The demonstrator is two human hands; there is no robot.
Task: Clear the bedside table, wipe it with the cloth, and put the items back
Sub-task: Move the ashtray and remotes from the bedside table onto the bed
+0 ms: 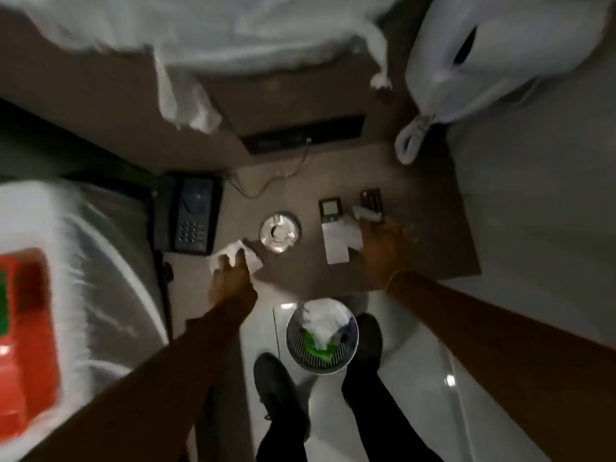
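The brown bedside table (416, 195) lies below me between two beds. My left hand (230, 275) presses a crumpled white cloth (233, 255) at the table's front left corner. A round glass ashtray (280, 231) stands in the middle. To its right lies a white remote with a dark screen (333, 228), and beside it a smaller dark remote (370, 199). My right hand (381, 248) rests over the white remote's right side, with a small white scrap (366, 213) at its fingertips. A black telephone (188, 216) sits at the far left.
A mesh waste bin (321, 338) with white and green rubbish stands on the floor between my feet. White bedding (83, 248) lies to the left with a red object (26, 335) on it. A pillow (493, 55) and sheets hang at the back and right.
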